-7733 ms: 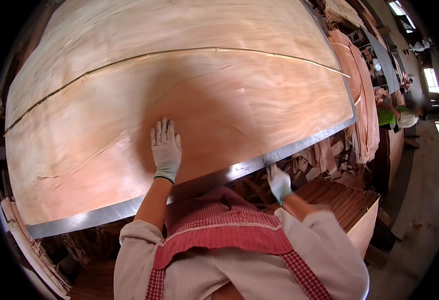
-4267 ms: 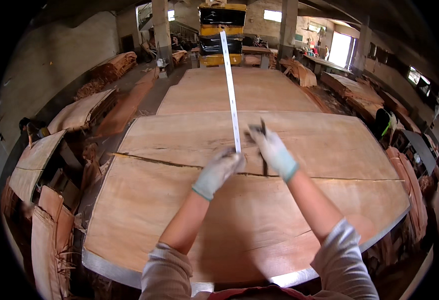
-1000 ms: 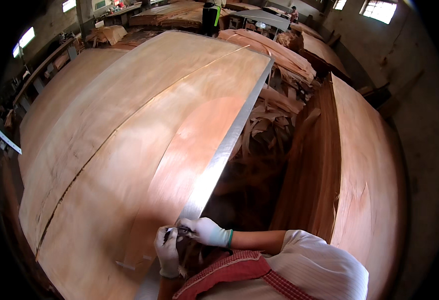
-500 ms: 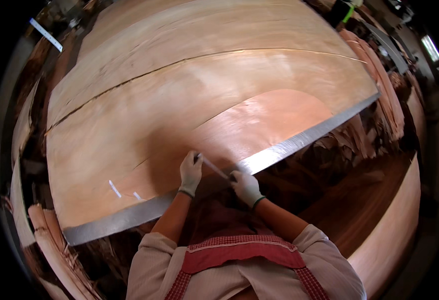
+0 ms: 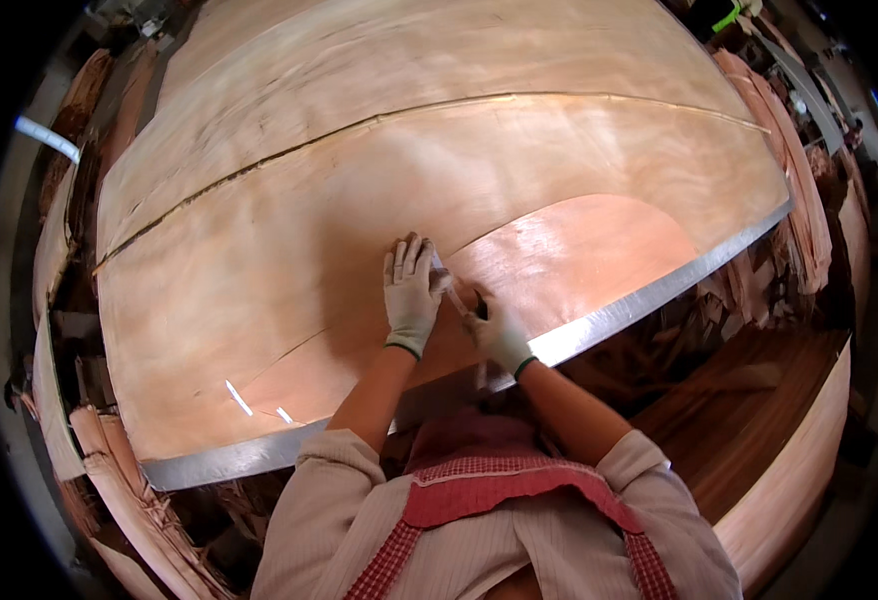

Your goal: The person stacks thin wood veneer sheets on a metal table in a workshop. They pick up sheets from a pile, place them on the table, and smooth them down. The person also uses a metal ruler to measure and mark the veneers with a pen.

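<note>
A wide pale wood veneer sheet (image 5: 289, 270) lies before me, with a redder, curved-edged veneer piece (image 5: 599, 235) along its near side. My left hand (image 5: 414, 300), in a white glove, lies with its fingers stretched out on the wood, over the upper end of a thin whitish strip of tape (image 5: 453, 296). My right hand (image 5: 499, 332), also gloved, is closed at the strip's lower end, fingers pinched together. Both hands work near the seam between the pale and red wood. Two short white tape pieces (image 5: 239, 398) sit on the sheet at the left.
A shiny metal edge (image 5: 639, 300) runs along the sheet's near side. A long dark split (image 5: 289, 160) crosses the veneer farther off. Torn veneer scraps (image 5: 144, 500) hang at the left, more (image 5: 779, 180) at the right. A curved veneer sheet (image 5: 799, 450) stands at the lower right.
Both hands have moved away from me over the sheet with the strip. The left hand has gone from a pinch to fingers laid out flat. The view has shifted slightly.
</note>
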Motion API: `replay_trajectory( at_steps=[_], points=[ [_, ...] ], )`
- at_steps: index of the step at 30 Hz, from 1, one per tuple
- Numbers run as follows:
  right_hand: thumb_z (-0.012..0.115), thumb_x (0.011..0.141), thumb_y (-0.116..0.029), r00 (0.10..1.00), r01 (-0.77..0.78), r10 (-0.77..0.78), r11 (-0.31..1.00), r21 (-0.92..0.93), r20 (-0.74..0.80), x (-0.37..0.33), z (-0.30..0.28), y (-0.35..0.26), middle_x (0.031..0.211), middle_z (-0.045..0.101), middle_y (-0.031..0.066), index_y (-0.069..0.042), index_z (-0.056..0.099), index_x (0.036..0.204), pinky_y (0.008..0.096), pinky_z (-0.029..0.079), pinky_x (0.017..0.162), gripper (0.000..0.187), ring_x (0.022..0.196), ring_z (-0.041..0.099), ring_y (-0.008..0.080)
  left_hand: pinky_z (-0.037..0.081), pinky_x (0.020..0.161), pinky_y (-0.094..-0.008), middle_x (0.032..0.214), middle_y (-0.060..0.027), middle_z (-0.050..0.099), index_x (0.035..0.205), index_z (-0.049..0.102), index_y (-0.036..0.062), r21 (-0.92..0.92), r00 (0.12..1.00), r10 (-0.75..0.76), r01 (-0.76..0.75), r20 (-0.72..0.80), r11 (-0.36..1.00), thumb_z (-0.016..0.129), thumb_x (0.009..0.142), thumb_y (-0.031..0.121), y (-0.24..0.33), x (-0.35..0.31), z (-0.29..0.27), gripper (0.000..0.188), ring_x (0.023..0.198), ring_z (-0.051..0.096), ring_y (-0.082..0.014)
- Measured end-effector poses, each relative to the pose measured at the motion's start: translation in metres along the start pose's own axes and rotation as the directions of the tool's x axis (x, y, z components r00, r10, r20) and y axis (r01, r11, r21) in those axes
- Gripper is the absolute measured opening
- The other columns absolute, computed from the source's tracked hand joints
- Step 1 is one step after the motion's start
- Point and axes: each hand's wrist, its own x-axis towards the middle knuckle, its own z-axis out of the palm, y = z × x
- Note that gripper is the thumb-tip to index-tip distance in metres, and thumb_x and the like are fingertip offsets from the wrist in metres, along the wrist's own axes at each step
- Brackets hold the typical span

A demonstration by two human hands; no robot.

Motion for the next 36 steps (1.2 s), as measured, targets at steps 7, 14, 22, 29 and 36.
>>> replay_trajectory(
  at_steps=[7,14,22,29,36],
  points=[
    [0.062,0.087,-0.012,0.985,-0.172,0.165,0.97,0.172,0.055,0.033,-0.133,0.002,0.073,0.064,0.0124,-0.002,0.059,0.095,0.0342,0.05,0.06,0.013,0.066,0.063,0.021,0.047,0.095,-0.0386,0.12,-0.0118,0.057,0.124,0.054,0.0029,-0.339,0.963,-0.153,0.223,0.221,0.914,0.064,0.089,0.015,0.046,0.026,-0.028,0.039,0.112,0.056,-0.0233],
    [0.06,0.093,-0.017,0.953,-0.21,0.299,0.749,0.629,-0.038,-0.035,-0.113,0.032,0.068,0.057,0.0016,-0.003,0.056,0.098,0.022,0.041,0.049,0.015,0.056,0.054,0.0084,0.054,0.08,-0.027,0.098,-0.0046,0.063,0.104,0.058,0.003,-0.662,0.648,0.187,0.75,0.739,0.018,0.056,0.096,0.009,0.124,0.037,0.026,0.011,0.089,0.062,-0.0116],
    [0.061,0.092,-0.012,0.856,-0.278,0.487,0.719,0.636,-0.176,-0.029,-0.142,0.098,0.075,0.061,0.005,0.003,0.055,0.103,0.0228,0.044,0.054,0.019,0.063,0.055,0.0094,0.049,0.062,-0.0378,0.081,-0.0132,0.062,0.092,0.054,0.0036,-0.647,0.929,0.09,0.177,0.358,0.742,0.056,0.088,0.001,0.175,0.084,0.127,0.005,0.071,0.064,-0.0269],
    [0.061,0.093,-0.016,0.81,-0.253,0.554,0.624,0.74,-0.191,0.037,-0.18,0.153,0.068,0.061,0.0051,0.0,0.059,0.089,0.0251,0.043,0.048,0.017,0.053,0.053,0.0107,0.042,0.09,-0.0448,0.102,-0.0089,0.062,0.092,0.06,0.0087,-0.258,0.967,0.245,-0.256,-0.074,0.932,0.065,0.079,0.009,0.243,0.19,0.191,0.015,0.096,0.057,-0.0284],
    [0.062,0.09,-0.018,0.88,-0.225,0.38,0.861,0.455,-0.284,0.04,-0.218,0.156,0.073,0.066,0.0113,-0.001,0.061,0.101,0.0326,0.047,0.054,0.02,0.058,0.06,0.0224,0.027,0.111,-0.0446,0.132,-0.009,0.054,0.116,0.061,0.0097,-0.126,0.924,0.367,-0.354,0.108,0.927,0.07,0.076,0.023,0.242,0.173,0.18,0.043,0.13,0.041,-0.0297]
  ],
)
